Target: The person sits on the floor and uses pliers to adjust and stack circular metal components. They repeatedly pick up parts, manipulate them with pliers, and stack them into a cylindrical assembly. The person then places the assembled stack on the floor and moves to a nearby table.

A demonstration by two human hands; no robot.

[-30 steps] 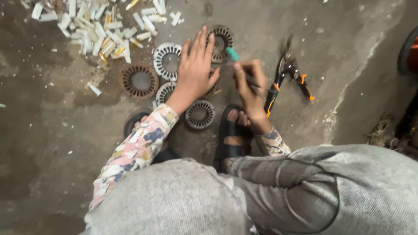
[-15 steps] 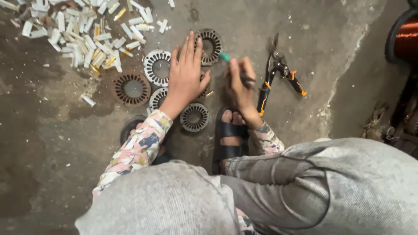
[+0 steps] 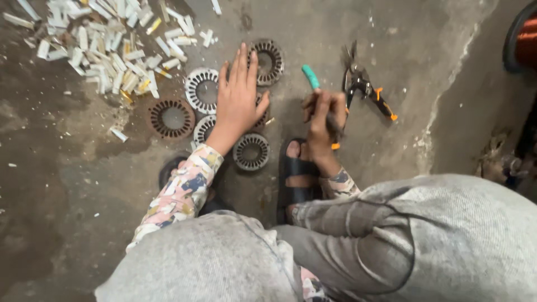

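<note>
- Left hand (image 3: 238, 103): flat, palm down, fingers straight and together, pressed on the ring-shaped metal stator cores (image 3: 251, 151); patterned sleeve to the wrist.
- Right hand (image 3: 323, 120): to the right of those cores, fingers curled tight round a green-handled tool (image 3: 311, 77), wrist bent.

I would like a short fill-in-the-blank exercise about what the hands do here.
1. The left hand lies flat on a ring-shaped ____ part.
2. The right hand holds a tool with a ____ handle.
3. The pliers lie on the ____.

Missing words: metal; green; floor
</note>
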